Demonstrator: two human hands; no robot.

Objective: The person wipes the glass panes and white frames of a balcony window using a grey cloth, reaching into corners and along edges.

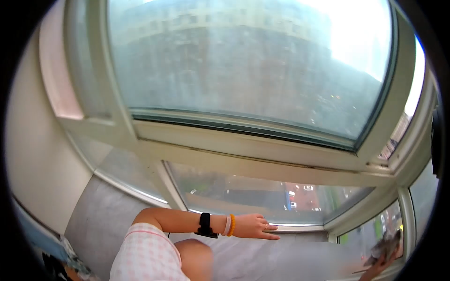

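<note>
From here, a hazy big window (243, 70) fills the upper frame, grey floor (96, 215) below. Lower centre, the left hand (251, 226) is empty, fingers slightly parted; lower right, the right hand (380, 266) grips a blurred greyish cloth (385, 247) by a low pane (348, 240).

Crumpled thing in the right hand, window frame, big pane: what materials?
Crumpled thing in the right hand: probably cloth, matte, loosely bunched; blur leaves it open.
Window frame: coated metal or plastic, can't tell which; smooth, even cream surface.
Big pane: likely glass, hazy; a building shows through.
</note>
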